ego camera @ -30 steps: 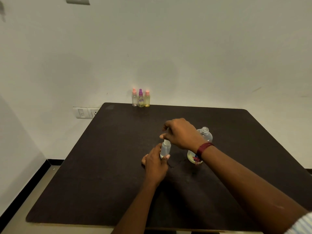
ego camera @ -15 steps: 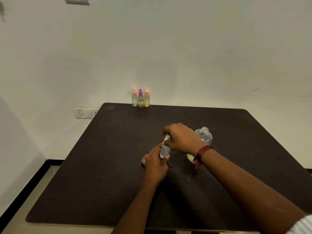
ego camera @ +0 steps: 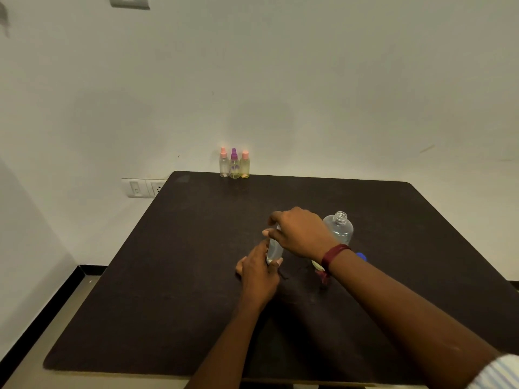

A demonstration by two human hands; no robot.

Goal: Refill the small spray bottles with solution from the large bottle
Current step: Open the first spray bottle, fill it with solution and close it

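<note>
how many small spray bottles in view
4: left pink-capped bottle, purple-capped bottle and right pink-capped bottle line the far table edge; the held bottle sits between left hand and right hand.

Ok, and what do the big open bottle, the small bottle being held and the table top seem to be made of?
The large bottle: probably clear glossy plastic; see-through wall, moulded screw thread at the open neck. The small bottle: likely clear plastic too, slightly hazier; its wall also lets light through. The table top: dark matte board, perhaps laminate or coated wood; dull surface, hardly any reflection.
</note>
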